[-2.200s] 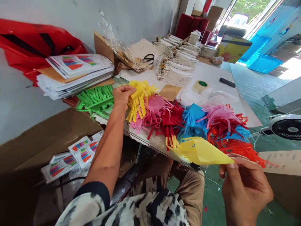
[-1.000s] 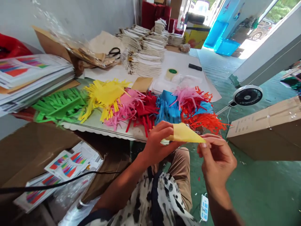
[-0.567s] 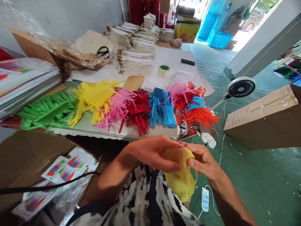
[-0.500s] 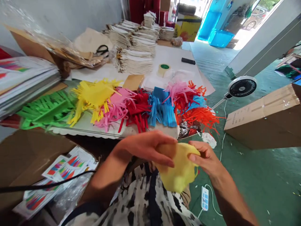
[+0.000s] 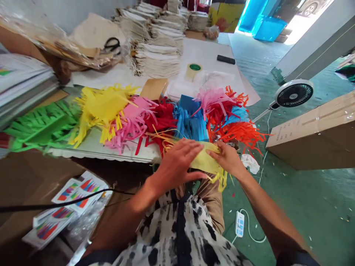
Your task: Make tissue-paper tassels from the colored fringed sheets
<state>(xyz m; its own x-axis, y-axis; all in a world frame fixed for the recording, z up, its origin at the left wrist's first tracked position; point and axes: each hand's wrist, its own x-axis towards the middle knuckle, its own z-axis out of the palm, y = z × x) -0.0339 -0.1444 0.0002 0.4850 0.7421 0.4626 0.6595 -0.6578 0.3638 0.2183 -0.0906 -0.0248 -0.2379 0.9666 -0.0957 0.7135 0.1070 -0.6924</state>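
Observation:
A yellow fringed sheet (image 5: 204,162), tissue or thin felt, is stretched between my hands at the table's front edge. My right hand (image 5: 229,158) pinches its right end between thumb and fingers. Over its left part lies my left hand (image 5: 179,162), fingers straight and thumb spread apart. Cut strips stick out on the far left side of the sheet and hang below it on the right. Just beyond, a row of fringed bundles lies along the table: green (image 5: 44,127), yellow (image 5: 104,107), pink (image 5: 130,125), dark red (image 5: 159,120), blue (image 5: 190,118) and orange-red (image 5: 235,135).
Stacks of corded off-white pieces (image 5: 158,59), a tape roll (image 5: 194,71), scissors (image 5: 112,44) and a black phone-like object (image 5: 226,59) sit farther back. To the right stand a fan (image 5: 294,94) and a cardboard box (image 5: 313,136). A power strip (image 5: 239,224) lies on the floor.
The yellow sheet, bunched over my lap before, is now spread flatter and higher at the table edge, its strips showing. Both hands moved forward, and the left fingers straightened over it.

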